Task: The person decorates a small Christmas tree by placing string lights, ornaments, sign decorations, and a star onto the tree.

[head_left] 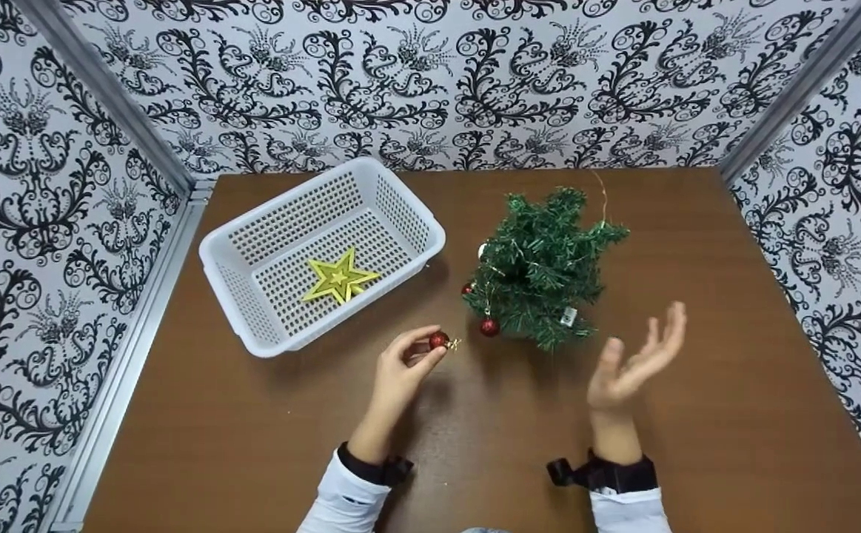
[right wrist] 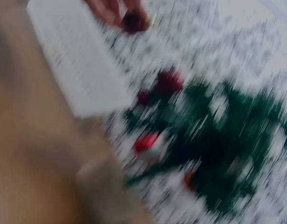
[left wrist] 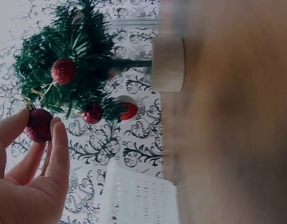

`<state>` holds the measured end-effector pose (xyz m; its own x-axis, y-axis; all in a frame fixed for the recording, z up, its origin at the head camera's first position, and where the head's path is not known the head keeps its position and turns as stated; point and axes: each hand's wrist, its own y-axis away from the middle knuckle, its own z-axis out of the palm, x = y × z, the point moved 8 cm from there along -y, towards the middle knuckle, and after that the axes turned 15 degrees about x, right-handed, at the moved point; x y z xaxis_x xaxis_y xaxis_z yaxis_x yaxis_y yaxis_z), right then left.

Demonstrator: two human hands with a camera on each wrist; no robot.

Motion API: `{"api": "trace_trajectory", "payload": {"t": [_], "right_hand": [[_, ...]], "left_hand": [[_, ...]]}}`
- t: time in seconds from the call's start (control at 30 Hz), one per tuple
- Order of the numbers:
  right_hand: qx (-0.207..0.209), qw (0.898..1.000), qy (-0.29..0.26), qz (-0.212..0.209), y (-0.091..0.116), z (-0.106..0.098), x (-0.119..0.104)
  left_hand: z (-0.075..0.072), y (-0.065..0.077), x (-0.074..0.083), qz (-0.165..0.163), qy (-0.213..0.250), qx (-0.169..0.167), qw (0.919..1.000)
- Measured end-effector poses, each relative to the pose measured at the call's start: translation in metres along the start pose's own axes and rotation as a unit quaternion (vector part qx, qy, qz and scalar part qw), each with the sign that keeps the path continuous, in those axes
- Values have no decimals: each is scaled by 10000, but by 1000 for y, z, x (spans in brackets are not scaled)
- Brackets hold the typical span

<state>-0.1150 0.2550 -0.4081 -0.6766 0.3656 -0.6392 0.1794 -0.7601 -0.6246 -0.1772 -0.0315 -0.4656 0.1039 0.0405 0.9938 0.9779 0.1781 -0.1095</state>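
Observation:
My left hand [head_left: 402, 368] pinches a small red glittery bauble [head_left: 439, 340] between thumb and fingers, with its gold hanging loop pointing toward the tree. In the left wrist view the same bauble [left wrist: 39, 125] shows its gold cap. A small green Christmas tree [head_left: 548, 259] stands just beyond, on a pale round base [left wrist: 168, 64]. Red baubles hang from its left side, one red bauble [head_left: 489, 326] lowest. To the right of the tree my right hand [head_left: 634, 366] is raised, fingers spread, holding nothing. The right wrist view is blurred and does not show that hand.
A white perforated basket [head_left: 215, 252] stands left of the tree on the brown table [head_left: 711, 296]. Inside it lies a yellow star [head_left: 338, 278]. Patterned panels [head_left: 415, 81] with metal posts enclose the table at the back and sides.

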Motion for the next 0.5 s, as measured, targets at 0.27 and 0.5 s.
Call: {"api": "trace_trajectory", "payload": {"t": [0.27, 0.5], "right_hand": [[-1046, 9448, 1707, 2592, 24, -53, 139], [-3676, 8613, 2115, 2798, 63, -14, 156]], "left_hand": [[0, 3, -1, 49, -27, 7, 10000], [1, 4, -5, -180, -100, -28, 9998]]}}
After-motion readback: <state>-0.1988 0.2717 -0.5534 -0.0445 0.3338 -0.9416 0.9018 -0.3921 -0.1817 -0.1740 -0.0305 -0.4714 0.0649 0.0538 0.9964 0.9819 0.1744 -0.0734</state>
